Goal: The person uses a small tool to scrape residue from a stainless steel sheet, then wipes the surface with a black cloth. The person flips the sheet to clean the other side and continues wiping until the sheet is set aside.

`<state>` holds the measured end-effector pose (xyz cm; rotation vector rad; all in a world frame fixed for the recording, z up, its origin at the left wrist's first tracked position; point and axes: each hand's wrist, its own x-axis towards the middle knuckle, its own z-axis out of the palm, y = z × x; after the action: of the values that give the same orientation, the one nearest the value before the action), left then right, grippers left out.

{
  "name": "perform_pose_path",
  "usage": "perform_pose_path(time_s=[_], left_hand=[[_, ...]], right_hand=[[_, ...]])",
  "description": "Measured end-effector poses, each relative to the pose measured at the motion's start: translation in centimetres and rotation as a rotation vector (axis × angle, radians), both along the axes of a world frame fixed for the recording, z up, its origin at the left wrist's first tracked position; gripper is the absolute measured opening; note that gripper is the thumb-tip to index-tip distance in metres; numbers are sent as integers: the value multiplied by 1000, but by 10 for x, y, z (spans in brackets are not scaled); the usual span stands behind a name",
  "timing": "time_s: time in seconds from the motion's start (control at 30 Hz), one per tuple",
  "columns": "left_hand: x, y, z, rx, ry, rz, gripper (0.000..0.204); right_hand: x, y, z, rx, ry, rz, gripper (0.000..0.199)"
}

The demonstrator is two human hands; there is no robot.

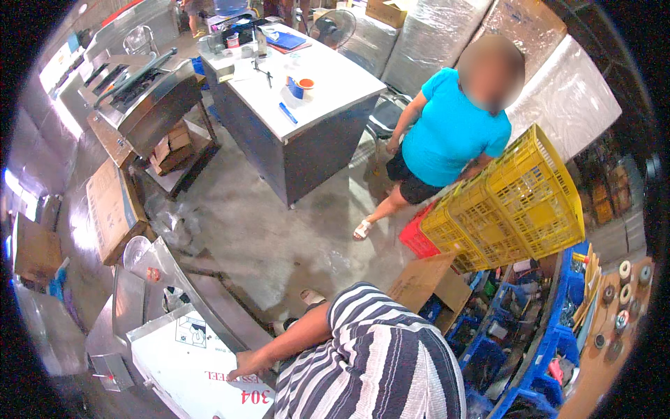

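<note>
From a striped sleeve at the bottom, my right forearm reaches leftward, and my right hand (244,366) rests at the edge of a flat white panel (181,363). The fingers look bent over that edge, holding it; their undersides are hidden. Red lettering and a small black drawing are printed on the panel's white face. It lies on a grey metal workbench (209,297). Of my left hand (217,417) only what looks like a fingertip shows at the lower rim, next to the panel, so its grip is hidden.
A person in a blue shirt (450,129) stands ahead, beside stacked yellow crates (509,202). Blue parts bins (558,349) and an open cardboard box (426,283) are at my right. A white-topped desk (328,84) stands beyond; a metal table (157,105) is at far left.
</note>
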<state>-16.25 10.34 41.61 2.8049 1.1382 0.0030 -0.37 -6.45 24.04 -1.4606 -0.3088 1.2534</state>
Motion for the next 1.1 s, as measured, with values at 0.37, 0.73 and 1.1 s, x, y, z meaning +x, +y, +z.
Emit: perform_pose_path(time_s=[0.37, 0.73, 1.1], left_hand=[[-22, 38, -11, -205, -79, 83, 79], [0, 18, -11, -304, -105, 218, 93], [-2, 36, -9, -375, -96, 215, 82]], right_hand=[[29, -14, 33, -164, -703, 422, 47], [33, -16, 50, 91, -873, 438, 92], [41, -11, 49, 102, -791, 516, 93]])
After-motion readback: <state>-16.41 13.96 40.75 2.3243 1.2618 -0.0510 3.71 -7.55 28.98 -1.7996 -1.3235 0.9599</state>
